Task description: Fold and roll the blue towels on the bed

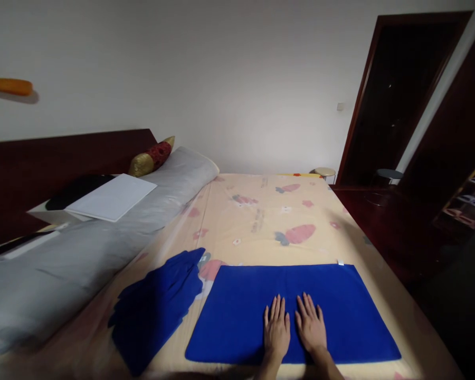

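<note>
A blue cloth (229,311) is spread out flat as a rectangle on the bed, with a small white tag on its far edge. My left hand (277,327) lies palm down near the cloth's middle, fingers stretched forward. Close beside it, my right hand (312,324) rests flat on the same cloth with its fingers slightly spread. Neither hand grips anything. To the left, a second blue cloth (158,303) lies bunched in loose folds, apart from both hands.
The bed (253,211) has a cream sheet printed with pink fruit. Along its left side runs a long grey bolster (103,253), carrying a white board (113,198) and a red-gold cushion (152,157). Stools (325,172) stand by the dark doorway (399,95).
</note>
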